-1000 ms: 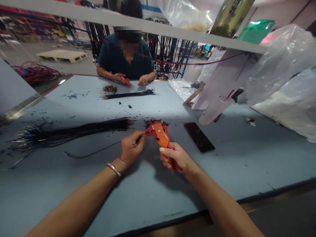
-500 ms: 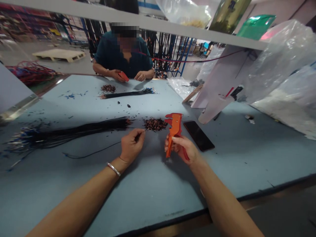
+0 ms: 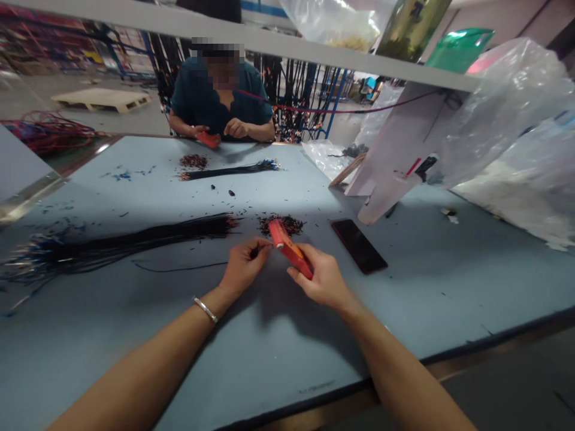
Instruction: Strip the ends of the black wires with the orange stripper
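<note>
Head view | I have the left hand [image 3: 246, 264] pinching a black wire [image 3: 179, 270], centre of frame | right hand [image 3: 322, 276] wrapped around red-and-orange wire strippers [image 3: 291, 251], just right; I can't tell if they touch the wire | wire bundle [image 3: 157, 236] mid-left

The left hand [image 3: 244, 266] is pinched at the fingertips, the right hand [image 3: 324, 276] curled in a grip, both forearms [image 3: 155, 353] extended forward
</note>
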`<control>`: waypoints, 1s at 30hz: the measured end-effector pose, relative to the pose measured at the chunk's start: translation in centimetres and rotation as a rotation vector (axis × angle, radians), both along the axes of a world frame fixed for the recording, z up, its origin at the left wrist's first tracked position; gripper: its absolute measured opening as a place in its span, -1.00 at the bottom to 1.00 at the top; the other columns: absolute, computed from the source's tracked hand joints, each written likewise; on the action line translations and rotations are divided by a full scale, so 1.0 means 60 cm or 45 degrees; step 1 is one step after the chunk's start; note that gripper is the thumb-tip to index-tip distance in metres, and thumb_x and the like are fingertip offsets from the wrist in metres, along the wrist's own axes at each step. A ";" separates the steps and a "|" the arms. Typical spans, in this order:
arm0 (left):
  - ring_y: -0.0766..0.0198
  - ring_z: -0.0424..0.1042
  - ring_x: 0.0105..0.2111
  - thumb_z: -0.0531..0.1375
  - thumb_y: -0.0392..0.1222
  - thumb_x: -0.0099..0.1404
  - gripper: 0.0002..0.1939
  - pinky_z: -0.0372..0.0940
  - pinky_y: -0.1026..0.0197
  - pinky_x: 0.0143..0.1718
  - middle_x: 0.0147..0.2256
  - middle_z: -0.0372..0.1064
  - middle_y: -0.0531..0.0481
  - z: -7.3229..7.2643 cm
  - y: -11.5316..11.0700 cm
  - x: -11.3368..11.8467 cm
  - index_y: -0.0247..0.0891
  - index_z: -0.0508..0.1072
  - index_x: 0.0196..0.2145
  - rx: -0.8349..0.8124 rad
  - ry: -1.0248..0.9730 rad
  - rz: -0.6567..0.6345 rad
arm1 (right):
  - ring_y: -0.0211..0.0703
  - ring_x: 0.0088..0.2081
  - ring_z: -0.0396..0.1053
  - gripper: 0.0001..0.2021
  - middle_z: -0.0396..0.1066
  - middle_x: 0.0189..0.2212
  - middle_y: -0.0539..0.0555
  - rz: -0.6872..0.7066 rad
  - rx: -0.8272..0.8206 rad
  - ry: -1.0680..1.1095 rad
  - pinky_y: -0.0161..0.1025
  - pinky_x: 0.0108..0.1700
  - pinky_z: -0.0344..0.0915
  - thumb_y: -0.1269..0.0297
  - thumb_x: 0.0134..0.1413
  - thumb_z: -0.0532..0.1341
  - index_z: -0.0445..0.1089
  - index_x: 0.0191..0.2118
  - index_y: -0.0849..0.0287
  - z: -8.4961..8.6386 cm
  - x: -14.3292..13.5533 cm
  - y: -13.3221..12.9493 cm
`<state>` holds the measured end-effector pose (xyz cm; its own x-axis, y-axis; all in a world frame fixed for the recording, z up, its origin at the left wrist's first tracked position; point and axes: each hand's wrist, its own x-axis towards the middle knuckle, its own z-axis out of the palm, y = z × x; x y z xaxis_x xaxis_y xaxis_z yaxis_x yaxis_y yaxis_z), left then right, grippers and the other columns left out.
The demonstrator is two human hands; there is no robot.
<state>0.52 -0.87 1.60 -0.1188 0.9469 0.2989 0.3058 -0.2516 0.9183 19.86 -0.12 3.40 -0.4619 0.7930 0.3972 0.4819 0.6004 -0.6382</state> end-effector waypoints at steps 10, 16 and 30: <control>0.22 0.46 -0.41 0.32 -0.18 -0.04 -0.80 0.35 0.24 -0.30 -0.44 0.55 -0.03 -0.006 0.001 0.000 -0.32 0.53 -0.41 -0.152 -0.346 -0.144 | 0.05 -0.15 0.38 -0.58 0.44 -0.13 0.20 -0.039 0.313 -0.311 -0.06 -0.05 0.32 0.27 -0.01 0.21 0.32 0.03 0.20 -0.031 -0.011 0.007; 0.30 0.37 -0.51 0.31 -0.19 -0.05 -0.87 0.31 0.27 -0.35 -0.56 0.45 0.05 0.006 0.001 0.004 -0.29 0.47 -0.55 -0.172 -0.368 -0.190 | 0.06 -0.15 0.38 -0.59 0.44 -0.12 0.20 -0.069 0.312 -0.324 -0.04 -0.05 0.31 0.26 0.01 0.20 0.30 0.03 0.20 -0.034 -0.011 0.014; 0.39 0.20 -0.59 0.28 -0.17 -0.02 -0.79 0.16 0.32 -0.50 -0.65 0.28 0.11 -0.002 0.009 0.002 -0.29 0.35 -0.65 -0.168 -0.408 -0.141 | 0.05 -0.18 0.40 -0.63 0.46 -0.16 0.22 -0.097 0.184 -0.518 -0.06 -0.04 0.29 0.33 -0.03 0.19 0.33 -0.04 0.22 -0.023 -0.028 0.031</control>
